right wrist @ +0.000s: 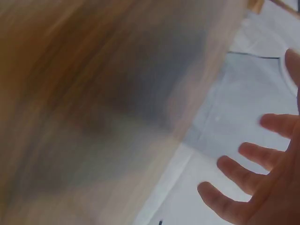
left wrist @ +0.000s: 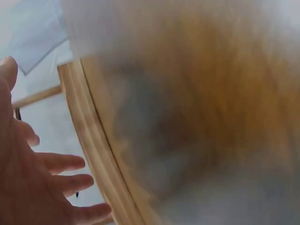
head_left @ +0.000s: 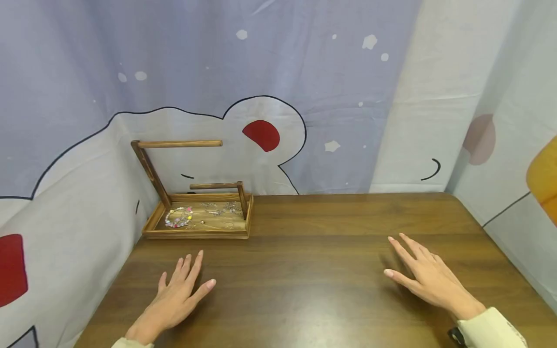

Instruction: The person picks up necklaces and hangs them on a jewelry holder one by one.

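My left hand (head_left: 174,297) is over the front left of the table, fingers spread and holding nothing. Beyond its fingertips stands a wooden jewelry stand (head_left: 196,234), a shallow tray with a tall and a short bar. Inside the tray lie a beaded bracelet (head_left: 177,224) with pink and yellow beads and several small silvery pieces (head_left: 230,208), too small to tell apart. On the right side, my right hand (head_left: 428,278) is also spread out with nothing in it. Both wrist views show bare fingers, the left (left wrist: 42,183) and right (right wrist: 262,173) hands touching no object.
A brown wooden table (head_left: 313,261) spans the view. Behind it hangs a printed curtain (head_left: 330,96) in blue and white, which also runs along the left and right sides. A dark band (head_left: 456,336) shows at the right wrist.
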{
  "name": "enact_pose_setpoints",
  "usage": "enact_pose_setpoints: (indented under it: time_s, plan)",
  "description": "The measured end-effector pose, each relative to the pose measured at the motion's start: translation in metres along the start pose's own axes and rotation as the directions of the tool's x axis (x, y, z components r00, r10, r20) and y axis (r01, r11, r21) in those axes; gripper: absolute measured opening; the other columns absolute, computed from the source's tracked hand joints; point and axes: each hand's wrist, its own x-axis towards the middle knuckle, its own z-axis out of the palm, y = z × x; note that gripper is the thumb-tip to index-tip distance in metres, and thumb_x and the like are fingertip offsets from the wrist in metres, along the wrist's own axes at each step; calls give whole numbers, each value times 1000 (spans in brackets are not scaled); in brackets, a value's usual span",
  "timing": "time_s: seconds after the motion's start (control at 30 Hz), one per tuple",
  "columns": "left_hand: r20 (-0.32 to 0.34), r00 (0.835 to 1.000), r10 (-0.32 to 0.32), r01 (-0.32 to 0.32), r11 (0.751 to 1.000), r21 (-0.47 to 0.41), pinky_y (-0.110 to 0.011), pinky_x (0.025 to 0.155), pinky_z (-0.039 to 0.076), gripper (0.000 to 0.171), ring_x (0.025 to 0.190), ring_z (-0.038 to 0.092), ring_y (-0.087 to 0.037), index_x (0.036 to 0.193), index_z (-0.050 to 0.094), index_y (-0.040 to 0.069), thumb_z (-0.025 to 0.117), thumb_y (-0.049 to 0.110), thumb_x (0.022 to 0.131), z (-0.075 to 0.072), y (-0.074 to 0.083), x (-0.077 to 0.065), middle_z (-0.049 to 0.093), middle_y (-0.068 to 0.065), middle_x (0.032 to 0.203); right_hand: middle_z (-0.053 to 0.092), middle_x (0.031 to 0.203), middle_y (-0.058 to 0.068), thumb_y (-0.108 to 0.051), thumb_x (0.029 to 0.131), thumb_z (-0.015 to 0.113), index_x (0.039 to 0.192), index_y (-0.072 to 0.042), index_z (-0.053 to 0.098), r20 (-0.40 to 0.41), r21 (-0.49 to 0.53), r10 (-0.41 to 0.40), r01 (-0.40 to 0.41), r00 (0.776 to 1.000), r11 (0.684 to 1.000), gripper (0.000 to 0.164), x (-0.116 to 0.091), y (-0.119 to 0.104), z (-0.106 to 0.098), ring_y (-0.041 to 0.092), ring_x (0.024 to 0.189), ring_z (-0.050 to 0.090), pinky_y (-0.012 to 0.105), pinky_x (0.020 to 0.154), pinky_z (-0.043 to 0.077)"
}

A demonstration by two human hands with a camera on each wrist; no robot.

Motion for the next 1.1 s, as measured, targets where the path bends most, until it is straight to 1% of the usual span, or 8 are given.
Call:
enact_pose_setpoints:
  time_s: [0.13, 0.27, 0.37, 0.53, 0.7, 0.83, 1.0, 1.1]
  plan:
    - [-24, 1000, -17, 18, 999, 27, -73, 88, 19, 78, 128, 22, -51, 148, -2, 14, 34, 56, 93, -8, -9, 5, 23, -29, 144, 38, 139, 15, -46, 88, 55, 138, -14, 40, -41, 63, -16, 19, 999, 998, 62, 7, -15, 2, 38, 119, 42, 59, 86, 37]
    - [-40, 999, -25, 26, 999, 39, -71, 82, 28, 78, 120, 31, -53, 147, 0, 7, 32, 54, 94, -18, -23, 10, 30, -31, 138, 49, 129, 9, -45, 89, 54, 131, -15, 48, -47, 134, -23, 29, 999, 991, 52, 16, -37, 6, 31, 115, 49, 54, 82, 43]
    - [-42, 998, -39, 38, 999, -15, -70, 83, 30, 78, 118, 31, -55, 145, 6, -2, 32, 52, 95, -23, -35, 16, 30, -35, 135, 53, 124, 1, -42, 89, 55, 126, -18, 51, -56, 230, -44, 56, 997, 972, 44, 27, -59, 9, 25, 109, 54, 48, 79, 47]
    - [-64, 995, -73, 60, 981, -182, -66, 90, 29, 76, 118, 30, -57, 135, 21, -18, 33, 47, 96, -32, -51, 32, 30, -42, 131, 55, 117, -8, -32, 90, 57, 122, -19, 53, -83, 479, -120, 146, 989, 866, 35, 54, -103, 19, 19, 97, 59, 40, 77, 49]
    - [-97, 978, -182, 158, 963, -217, -58, 85, 39, 76, 110, 44, -51, 129, 32, -19, 34, 48, 95, -35, -60, 41, 43, -39, 121, 56, 116, -6, -28, 91, 56, 122, -17, 53, -85, 598, -236, 239, 968, 765, 32, 84, -149, 32, 22, 97, 59, 38, 75, 51]
    - [-166, 949, -267, 222, 942, -251, -53, 82, 43, 66, 104, 51, -45, 124, 42, -15, 38, 45, 95, -33, -64, 47, 52, -33, 113, 55, 116, -3, -29, 92, 53, 122, -17, 53, -36, 629, -289, 246, 957, 738, 32, 104, -174, 46, 21, 99, 58, 37, 77, 50]
    - [-327, 873, -362, 285, 922, -262, -40, 64, 44, 36, 78, 58, -32, 95, 60, -4, 47, 30, 93, -31, -69, 54, 62, -18, 86, 53, 123, 3, -29, 92, 53, 127, -15, 49, 41, 626, -346, 246, 937, 740, 38, 126, -196, 61, 22, 103, 57, 39, 84, 47]
    - [-347, 854, -387, 310, 915, -257, -39, 60, 42, 31, 76, 57, -31, 91, 59, -2, 48, 28, 93, -32, -72, 59, 61, -16, 84, 50, 127, 5, -28, 92, 54, 130, -14, 46, 74, 615, -370, 250, 926, 748, 42, 141, -207, 68, 24, 104, 57, 37, 87, 47]
